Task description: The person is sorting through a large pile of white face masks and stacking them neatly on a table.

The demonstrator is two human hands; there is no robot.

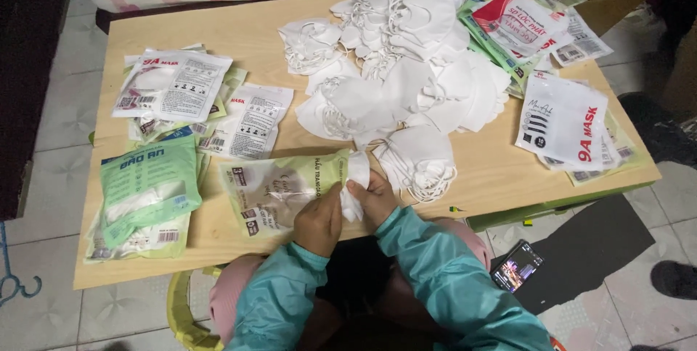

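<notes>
Both hands meet at the near edge of the counter [479, 169]: the left hand [319, 222] is curled shut around the mouth of a pale green pouch [279, 190], which lies flat on the wood just in front of the person, and the right hand [375, 197] has its fingers pinched closed on a white face mask [356, 177] sitting right at the pouch's opening, partly in, partly out. Sweeping from the far left now, a stack of green sealed packets [149, 195] rests near the counter's left edge, with white printed packets [174, 86] piled behind it and one more white packet [247, 120] just beside them. Middle of the counter, a big loose heap of white masks [406, 68], ear loops tangled, reaching down almost to the right hand. Over on the right, a white pouch with red lettering [563, 120] lies on top of other packets, and behind it a red-and-white packet [519, 21] tops a fanned stack. Down on the floor to the right, a phone [516, 266] lies with its screen lit.
</notes>
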